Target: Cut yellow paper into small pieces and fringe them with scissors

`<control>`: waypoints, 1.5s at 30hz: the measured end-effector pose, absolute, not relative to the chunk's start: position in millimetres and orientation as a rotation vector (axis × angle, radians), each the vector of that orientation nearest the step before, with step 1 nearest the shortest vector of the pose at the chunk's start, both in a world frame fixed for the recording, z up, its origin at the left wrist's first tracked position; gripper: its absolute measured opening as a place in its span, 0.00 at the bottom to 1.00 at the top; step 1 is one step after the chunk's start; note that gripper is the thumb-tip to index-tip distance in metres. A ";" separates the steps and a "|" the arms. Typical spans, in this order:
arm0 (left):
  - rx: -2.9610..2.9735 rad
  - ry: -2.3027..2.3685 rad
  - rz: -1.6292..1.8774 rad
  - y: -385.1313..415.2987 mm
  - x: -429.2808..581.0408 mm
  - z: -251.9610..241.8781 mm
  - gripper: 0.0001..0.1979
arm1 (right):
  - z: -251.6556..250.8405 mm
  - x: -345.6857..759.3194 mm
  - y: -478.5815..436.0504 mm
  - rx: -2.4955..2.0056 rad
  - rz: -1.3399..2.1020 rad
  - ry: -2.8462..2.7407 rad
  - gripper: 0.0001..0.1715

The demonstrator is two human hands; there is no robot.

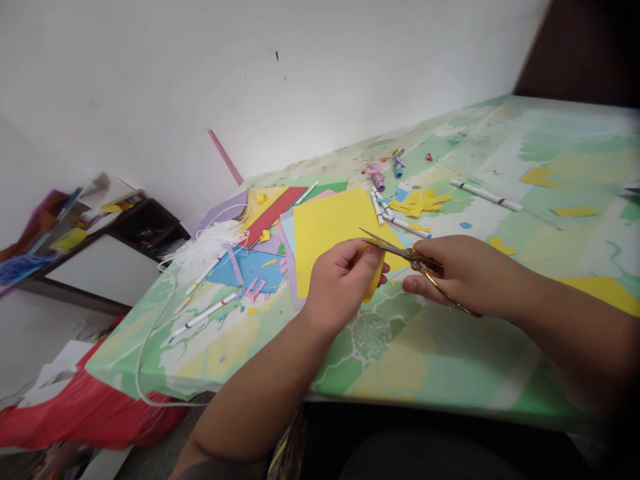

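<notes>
The left hand (340,283) is closed around a small yellow paper piece (375,279), thumb and fingers pinching it upright just in front of the large yellow sheet (325,230) that lies flat on the bench (430,360). The right hand (460,270) is curled through the gold handles of a pair of scissors (395,250), whose blades are slightly parted and meet the top edge of the small piece, reaching over the near corner of the large yellow sheet. Left of that sheet lie a red strip (273,215), a blue sheet (250,267) and a heap of white cord (210,243), with two white markers (205,313) further left and nearer the bench edge. Right of the sheet and a little behind it are more markers and a scatter of yellow scraps (420,202), then a long white marker (485,195) well apart. Far to the left of the sheet, off the bench, a dark open shelf unit (145,227) stands against the wall; something small lies in its compartment, too dim to tell what, and coloured papers sit on its top. Below it a red bag (75,410) lies on the floor with white paper resting on it; I cannot tell what is inside.
</notes>
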State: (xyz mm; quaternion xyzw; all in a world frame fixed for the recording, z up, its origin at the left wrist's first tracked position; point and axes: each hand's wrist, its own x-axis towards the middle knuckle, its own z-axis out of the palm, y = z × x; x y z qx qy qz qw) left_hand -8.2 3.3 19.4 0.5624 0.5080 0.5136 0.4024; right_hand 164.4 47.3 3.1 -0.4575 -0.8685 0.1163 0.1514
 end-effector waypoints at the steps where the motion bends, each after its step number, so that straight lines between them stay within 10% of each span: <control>1: 1.424 1.295 1.307 3.0 -8.2 19.6 0.11 | 3.2 164.6 47.4 -1.313 0.336 -2.496 0.28; 45: 1.496 1.233 1.060 5.9 -24.0 32.6 0.10 | 9.6 159.7 45.2 -1.390 0.329 -2.536 0.26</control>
